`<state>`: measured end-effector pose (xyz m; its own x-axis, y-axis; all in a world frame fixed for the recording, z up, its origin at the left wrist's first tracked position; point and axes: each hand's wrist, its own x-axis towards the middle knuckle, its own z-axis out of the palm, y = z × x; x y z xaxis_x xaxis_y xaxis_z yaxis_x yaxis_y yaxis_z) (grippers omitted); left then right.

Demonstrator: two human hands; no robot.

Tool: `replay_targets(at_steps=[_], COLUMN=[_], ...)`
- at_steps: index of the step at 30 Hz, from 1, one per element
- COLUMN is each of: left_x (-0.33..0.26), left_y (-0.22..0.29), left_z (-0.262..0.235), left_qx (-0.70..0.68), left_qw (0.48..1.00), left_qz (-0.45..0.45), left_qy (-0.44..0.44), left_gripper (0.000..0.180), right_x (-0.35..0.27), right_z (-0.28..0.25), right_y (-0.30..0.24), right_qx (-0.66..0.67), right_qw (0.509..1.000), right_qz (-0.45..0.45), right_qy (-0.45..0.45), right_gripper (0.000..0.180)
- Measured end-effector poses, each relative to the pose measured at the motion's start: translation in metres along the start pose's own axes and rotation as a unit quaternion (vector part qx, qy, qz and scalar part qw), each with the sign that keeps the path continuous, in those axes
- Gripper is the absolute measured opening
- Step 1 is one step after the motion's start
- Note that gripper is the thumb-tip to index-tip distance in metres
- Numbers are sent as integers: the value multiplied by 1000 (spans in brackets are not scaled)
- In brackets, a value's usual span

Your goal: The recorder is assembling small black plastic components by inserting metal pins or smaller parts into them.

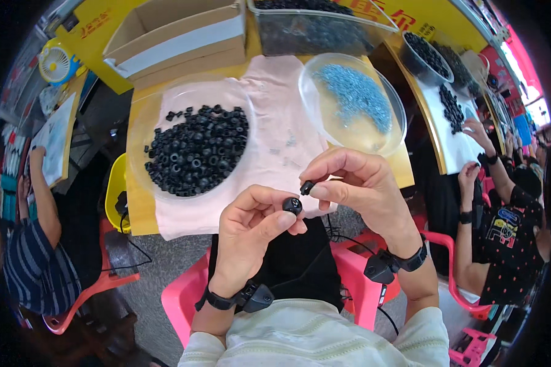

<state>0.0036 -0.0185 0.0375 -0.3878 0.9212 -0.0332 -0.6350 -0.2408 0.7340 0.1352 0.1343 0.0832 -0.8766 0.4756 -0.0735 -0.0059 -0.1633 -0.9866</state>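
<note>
Between the thumb and fingers of my left hand (254, 223) is a round black plastic cap (292, 205), its small opening turned upward. A smaller black plastic piece (307, 188) is pinched in my right hand (355, 183), just above and right of the cap. The two pieces are close but apart. Beyond my left hand stands a clear round tub (251, 116) with a heap of black plastic parts (196, 150). Past my right hand, another clear tub (309, 92) holds many small bluish, shiny pieces (355, 98).
A pink cloth (269, 92) covers the wooden table (142, 208), with a few tiny clear bits on it. At the back are an open cardboard box (183, 43) and a clear bin (315, 37) of dark parts. People work at tables left and right. A yellow bucket (113, 192) stands at left.
</note>
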Motion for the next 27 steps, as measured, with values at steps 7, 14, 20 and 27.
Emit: replay_targets(at_steps=[7, 14, 20, 27], left_x=[5, 6, 5, 6], left_y=[-16, -20, -26, -31], left_z=[8, 15, 18, 16], left_qx=[18, 55, 115, 97], left_qw=[999, 998, 993, 994], left_qz=[-32, -41, -29, -52], left_qy=[6, 1, 13, -13], left_gripper=[18, 19, 20, 19], right_x=[-23, -28, -36, -43], right_z=[-12, -16, -20, -17], right_y=[15, 25, 26, 34], right_qx=[35, -32, -124, -63], right_qw=[997, 993, 981, 992], right_qz=[-58, -104, -139, -81], right_qy=[32, 42, 53, 78], right_gripper=[20, 16, 14, 15])
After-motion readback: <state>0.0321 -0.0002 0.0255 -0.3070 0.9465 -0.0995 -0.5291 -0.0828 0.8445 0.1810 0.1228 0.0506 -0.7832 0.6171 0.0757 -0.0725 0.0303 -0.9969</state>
